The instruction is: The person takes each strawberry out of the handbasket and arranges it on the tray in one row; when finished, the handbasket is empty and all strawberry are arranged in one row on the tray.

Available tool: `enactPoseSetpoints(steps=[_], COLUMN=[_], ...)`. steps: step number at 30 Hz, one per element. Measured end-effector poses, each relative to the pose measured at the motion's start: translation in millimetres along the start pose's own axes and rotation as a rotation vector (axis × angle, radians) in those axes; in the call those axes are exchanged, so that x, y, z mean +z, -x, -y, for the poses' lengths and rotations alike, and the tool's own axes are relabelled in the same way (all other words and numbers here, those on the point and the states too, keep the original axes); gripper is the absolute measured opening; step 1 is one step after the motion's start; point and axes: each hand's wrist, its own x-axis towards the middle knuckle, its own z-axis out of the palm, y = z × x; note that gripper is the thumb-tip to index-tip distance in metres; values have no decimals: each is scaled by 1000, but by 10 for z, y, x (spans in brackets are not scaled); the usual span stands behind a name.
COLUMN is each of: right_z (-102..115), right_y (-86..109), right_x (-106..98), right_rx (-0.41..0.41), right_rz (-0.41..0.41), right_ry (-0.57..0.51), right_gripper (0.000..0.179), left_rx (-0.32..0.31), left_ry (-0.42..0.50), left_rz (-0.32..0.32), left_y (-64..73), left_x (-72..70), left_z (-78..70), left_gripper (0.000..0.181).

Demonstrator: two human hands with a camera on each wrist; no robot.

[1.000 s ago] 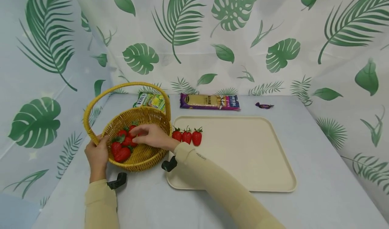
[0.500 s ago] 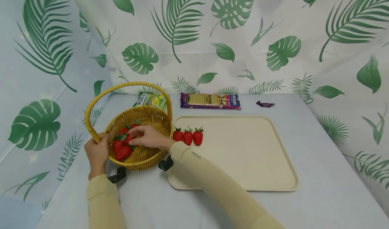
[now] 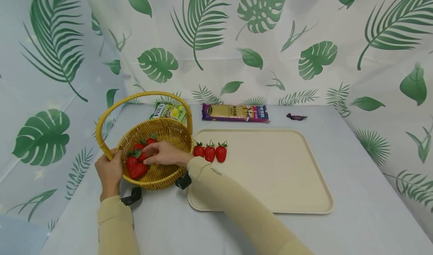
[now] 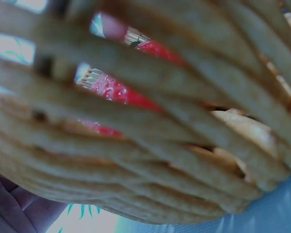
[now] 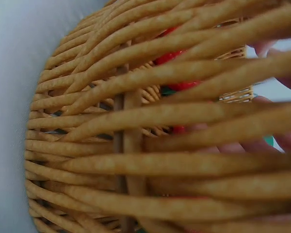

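Note:
A yellow wicker basket (image 3: 159, 182) with an arched handle stands tilted at the left of the table, and several red strawberries (image 3: 138, 171) lie inside it. My left hand (image 3: 109, 172) grips the basket's left side where the handle meets the rim. Reaching in over the right rim, my right hand (image 3: 165, 154) pinches a strawberry (image 3: 142, 157) between thumb and fingers, which partly cover it. Three more strawberries (image 3: 221, 153) stand in a row on the beige tray (image 3: 270, 179), at its left end. Both wrist views mostly show basket weave (image 5: 136, 165), with red strawberry (image 4: 121, 92) through the gaps.
Behind the basket lies a green candy bag (image 3: 170, 112). Back of the tray are a purple-and-gold packet (image 3: 235, 113) and a small purple wrapped candy (image 3: 296, 117). Leaf-printed cloth (image 3: 209, 74) hangs behind the table.
My right hand has shifted slightly left and down among the strawberries, its fingers closing round one. The left hand keeps its hold on the basket; the tray's row of strawberries is unchanged.

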Motion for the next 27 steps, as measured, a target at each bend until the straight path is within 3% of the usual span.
enactPoseSetpoints(steps=[11, 27], right_z=[-50, -97], right_y=[-94, -118], right_x=[65, 37], right_rx=[15, -50], right_rz=[40, 154], right_ry=[62, 219], right_gripper=[47, 41], left_rx=[-11, 27], left_ry=[25, 19], left_rz=[9, -8], left_y=[34, 39], left_x=[5, 58], left_z=[-14, -39], left_gripper=[27, 24])
